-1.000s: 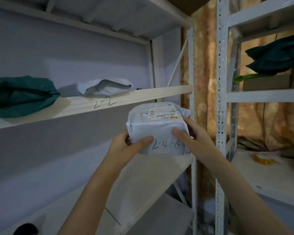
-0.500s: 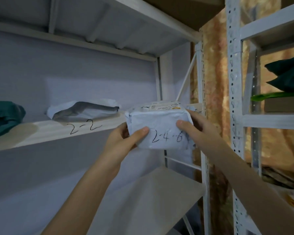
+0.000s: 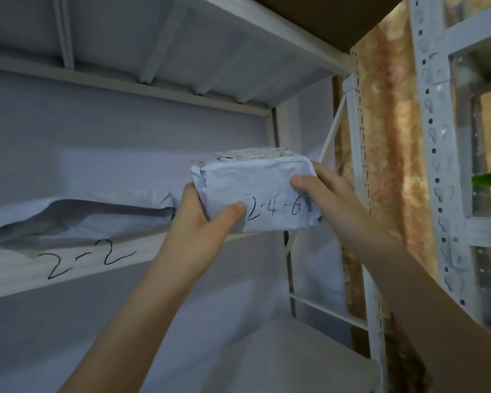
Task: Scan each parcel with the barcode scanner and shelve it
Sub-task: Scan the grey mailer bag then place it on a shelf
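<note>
White-painted steel shelving unit with perforated uprights [image 3: 360, 154] fills the view; its middle shelf board [image 3: 68, 265], a pale plank hand-marked "2-2" on the front edge, runs from 9 o'clock toward the centre. The underside of the ribbed upper shelf [image 3: 182, 52] spans 10 to 1 o'clock, and open room lies between it and the marked board. A lower shelf board [image 3: 295, 361], smooth and pale, sits at 5 o'clock. A second perforated white rack [image 3: 434, 171] stands at 3 o'clock, with a mottled orange-tan wall covering [image 3: 391, 137] between the two racks.

A flat grey-white plastic mailer bag [image 3: 77, 217], slack and creased, lies on the marked board at 9 o'clock, just beside the left hand.

The block-shaped parcel wrapped in crinkled white plastic film [image 3: 255, 182], marked "2-4-6" on its near face and bearing a printed label on top, is held at the centre, level with the front edge of the marked board near the shelf's right end; whether it touches the board cannot be told. The left hand [image 3: 207, 225] grips its lower left corner, thumb across the near face. The right hand [image 3: 326, 194] grips its right end, thumb on the near face.
</note>
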Demonstrator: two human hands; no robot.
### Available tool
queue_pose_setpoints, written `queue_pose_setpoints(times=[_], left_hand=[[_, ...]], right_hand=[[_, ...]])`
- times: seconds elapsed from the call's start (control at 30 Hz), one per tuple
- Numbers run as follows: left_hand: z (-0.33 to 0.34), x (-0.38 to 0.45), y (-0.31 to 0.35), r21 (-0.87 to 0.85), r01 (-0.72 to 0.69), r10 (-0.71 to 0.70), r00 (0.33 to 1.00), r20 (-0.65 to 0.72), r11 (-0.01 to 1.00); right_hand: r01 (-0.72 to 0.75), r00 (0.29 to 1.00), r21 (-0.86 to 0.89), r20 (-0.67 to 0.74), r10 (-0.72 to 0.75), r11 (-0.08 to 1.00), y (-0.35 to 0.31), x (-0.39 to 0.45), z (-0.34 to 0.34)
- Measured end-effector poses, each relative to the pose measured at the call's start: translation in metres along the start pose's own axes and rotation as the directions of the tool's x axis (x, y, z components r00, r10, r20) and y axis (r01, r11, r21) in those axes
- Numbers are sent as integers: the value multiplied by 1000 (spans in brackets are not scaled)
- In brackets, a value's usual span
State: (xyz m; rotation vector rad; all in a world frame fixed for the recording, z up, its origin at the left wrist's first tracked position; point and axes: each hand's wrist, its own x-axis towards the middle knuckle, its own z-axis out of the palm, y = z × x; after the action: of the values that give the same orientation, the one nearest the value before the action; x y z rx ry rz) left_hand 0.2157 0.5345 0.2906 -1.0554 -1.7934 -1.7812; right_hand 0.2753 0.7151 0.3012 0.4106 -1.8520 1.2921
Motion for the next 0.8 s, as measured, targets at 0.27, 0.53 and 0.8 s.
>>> queue_pose_setpoints(times=[0.27,0.53,0.8], left_hand=[[28,33,-27,221,-35,63,991,-120,975],[39,60,-37,568,73,64,974,-217,820],[44,73,-38,742,239,31,943,-330,627]], right_hand=[[39,994,47,97,-44,998,55,51,4],[13,974,131,224,-43,991,104,102,22],[29,914,72,402,-55,997,122,132,30]])
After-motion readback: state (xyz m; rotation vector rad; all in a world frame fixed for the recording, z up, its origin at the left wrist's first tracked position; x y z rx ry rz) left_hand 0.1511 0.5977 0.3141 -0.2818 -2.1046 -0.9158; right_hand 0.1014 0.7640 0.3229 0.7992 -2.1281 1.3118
